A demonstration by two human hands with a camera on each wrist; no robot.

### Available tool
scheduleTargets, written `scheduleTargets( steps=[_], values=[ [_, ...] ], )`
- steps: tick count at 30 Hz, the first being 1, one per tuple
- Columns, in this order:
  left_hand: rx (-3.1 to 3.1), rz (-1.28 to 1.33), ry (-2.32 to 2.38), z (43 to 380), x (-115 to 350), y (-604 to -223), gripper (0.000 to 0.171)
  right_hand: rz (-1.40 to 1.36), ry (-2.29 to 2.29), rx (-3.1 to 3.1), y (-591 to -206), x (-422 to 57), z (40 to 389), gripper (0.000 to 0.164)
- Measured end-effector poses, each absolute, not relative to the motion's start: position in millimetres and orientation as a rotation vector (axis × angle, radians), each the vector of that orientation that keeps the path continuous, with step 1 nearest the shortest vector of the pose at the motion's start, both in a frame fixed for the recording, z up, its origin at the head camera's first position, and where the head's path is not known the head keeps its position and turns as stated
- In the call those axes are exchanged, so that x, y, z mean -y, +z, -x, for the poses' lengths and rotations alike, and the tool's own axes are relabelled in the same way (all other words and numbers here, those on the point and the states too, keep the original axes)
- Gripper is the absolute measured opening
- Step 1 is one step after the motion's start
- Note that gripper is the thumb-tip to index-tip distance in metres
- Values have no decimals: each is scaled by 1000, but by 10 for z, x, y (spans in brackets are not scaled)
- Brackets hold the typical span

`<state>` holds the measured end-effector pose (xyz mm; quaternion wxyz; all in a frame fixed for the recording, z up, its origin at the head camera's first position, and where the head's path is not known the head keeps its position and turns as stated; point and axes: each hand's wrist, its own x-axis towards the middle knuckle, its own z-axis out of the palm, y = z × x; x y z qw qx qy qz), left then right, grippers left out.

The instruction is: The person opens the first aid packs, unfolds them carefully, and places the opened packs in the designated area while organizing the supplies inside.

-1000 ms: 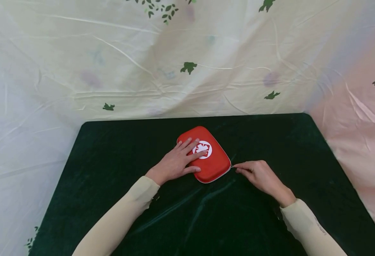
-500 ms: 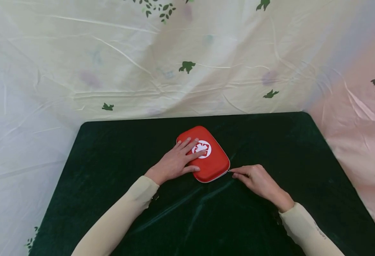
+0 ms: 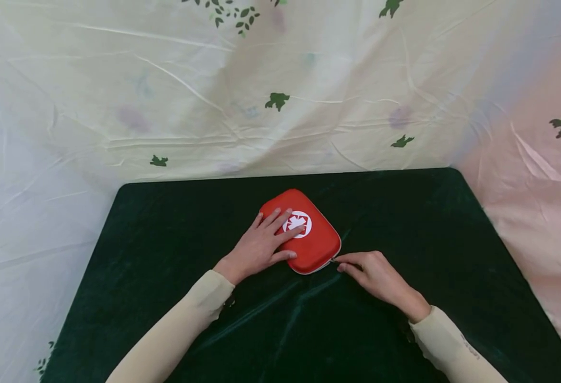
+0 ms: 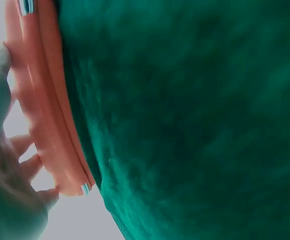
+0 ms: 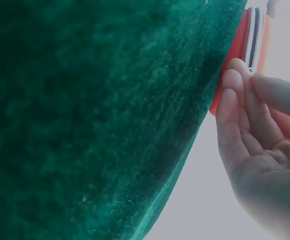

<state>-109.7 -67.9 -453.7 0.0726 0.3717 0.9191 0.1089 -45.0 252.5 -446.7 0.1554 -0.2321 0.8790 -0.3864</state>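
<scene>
A red zip-up first-aid case (image 3: 317,246) with a white round emblem lies flat and angled on the dark green cloth. My left hand (image 3: 257,246) rests spread over its left part, fingers on the lid and partly across the emblem. At the near right edge, my right hand (image 3: 378,276) pinches the small zipper pull (image 3: 334,260) between thumb and forefinger. In the right wrist view, two rows of zipper teeth (image 5: 253,37) stand apart above the fingertips, with a dark gap between. The left wrist view shows the case's ribbed side (image 4: 44,110) beside the left hand (image 4: 14,170).
Dark green velvety cloth (image 3: 175,213) covers the table, with a few creases in front of the case. A pale curtain (image 3: 189,80) printed with green leaves hangs behind and along both sides.
My right hand has moved along the case's edge, round the right corner and toward the near side, with the zipper pull pinched. The left hand stays on the lid.
</scene>
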Motion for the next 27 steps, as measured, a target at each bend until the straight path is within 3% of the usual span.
scheduleTargets(
  steps=[27],
  values=[
    [-2879, -1141, 205, 996, 670, -4449, 69, 560, -1171, -2608, -4456, -2630, 797, 22]
  ],
)
